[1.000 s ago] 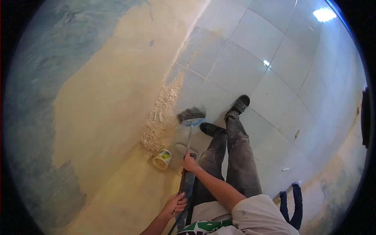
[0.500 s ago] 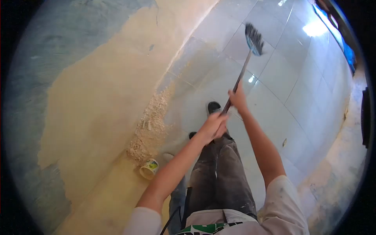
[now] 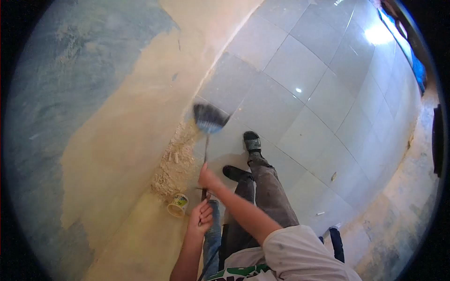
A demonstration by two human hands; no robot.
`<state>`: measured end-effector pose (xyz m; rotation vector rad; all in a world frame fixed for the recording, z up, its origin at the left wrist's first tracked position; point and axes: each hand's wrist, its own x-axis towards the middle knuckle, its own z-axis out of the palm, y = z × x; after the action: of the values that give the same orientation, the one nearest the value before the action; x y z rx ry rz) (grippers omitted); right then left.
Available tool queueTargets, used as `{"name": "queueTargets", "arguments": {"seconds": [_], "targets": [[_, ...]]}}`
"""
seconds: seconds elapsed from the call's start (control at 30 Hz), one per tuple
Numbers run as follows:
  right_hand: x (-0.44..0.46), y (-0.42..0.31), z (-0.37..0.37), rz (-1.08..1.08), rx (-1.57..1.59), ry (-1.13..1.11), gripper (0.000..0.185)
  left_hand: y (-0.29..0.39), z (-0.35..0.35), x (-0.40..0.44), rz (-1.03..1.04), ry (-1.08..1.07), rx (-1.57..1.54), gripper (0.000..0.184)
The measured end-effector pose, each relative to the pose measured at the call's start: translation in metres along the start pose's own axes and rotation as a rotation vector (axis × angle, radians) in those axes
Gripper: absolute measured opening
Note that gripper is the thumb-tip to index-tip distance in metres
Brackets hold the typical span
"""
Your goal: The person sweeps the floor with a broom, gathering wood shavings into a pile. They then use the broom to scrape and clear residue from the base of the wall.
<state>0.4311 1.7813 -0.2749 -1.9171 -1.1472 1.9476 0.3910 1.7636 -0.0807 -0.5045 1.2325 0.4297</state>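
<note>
A broom (image 3: pixel 209 119) with dark bristles and a blue base reaches forward from my hands, its head blurred by motion at the upper end of a debris pile (image 3: pixel 172 174). My left hand (image 3: pixel 201 216) is wrapped round the lower part of the handle, near my body. Farther up the handle, my right hand (image 3: pixel 209 179) is also closed, its arm crossing in front of my legs. The pale, crumbly pile lies along the foot of the wall, left of the broom. At its near end a small tub (image 3: pixel 178 205) with a yellow-green label lies tipped over.
To the left rises a wall (image 3: pixel 117 131) with beige and grey-blue patches. Large tiles (image 3: pixel 300 58) cover the floor. My dark sandals (image 3: pixel 251 140) stand right of the pile. A blue denim leg (image 3: pixel 213 234) shows beside my trousers. Small scraps (image 3: pixel 334 176) lie on the right.
The broom has swung left and down, from the tiles at upper right to the edge of the pile. Both hands moved left with it. More floor shows clean of dust beside the wall.
</note>
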Motion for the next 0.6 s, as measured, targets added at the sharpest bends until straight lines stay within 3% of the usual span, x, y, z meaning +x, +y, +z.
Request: {"name": "queueTargets", "arguments": {"seconds": [0.07,0.17,0.23,0.37,0.43,0.5,0.6], "targets": [[0.004,0.003,0.056,-0.255,-0.252,-0.091,0.075,-0.004,-0.023,-0.012,0.023,0.031,-0.087,0.012],[-0.01,-0.016,0.072,-0.164,-0.172,-0.219,0.079,-0.007,-0.025,-0.033,0.035,0.1,-0.209,0.016],[-0.042,-0.011,0.066,-0.148,0.132,-0.241,0.082,-0.019,-0.014,-0.058,0.03,0.151,-0.261,0.022],[-0.144,-0.045,-0.08,0.076,0.418,-0.413,0.086,-0.046,0.018,-0.111,-0.073,0.151,0.167,0.031],[-0.159,-0.009,-0.075,-0.173,0.374,0.002,0.087,-0.051,0.028,-0.115,-0.135,0.108,0.319,0.034],[-0.166,0.014,-0.103,-0.238,0.337,0.191,0.088,-0.05,0.039,-0.108,-0.184,-0.069,0.405,0.038],[-0.161,0.023,-0.174,-0.07,0.428,0.317,0.088,-0.045,0.07,-0.056,-0.194,-0.227,0.483,0.034]]}}
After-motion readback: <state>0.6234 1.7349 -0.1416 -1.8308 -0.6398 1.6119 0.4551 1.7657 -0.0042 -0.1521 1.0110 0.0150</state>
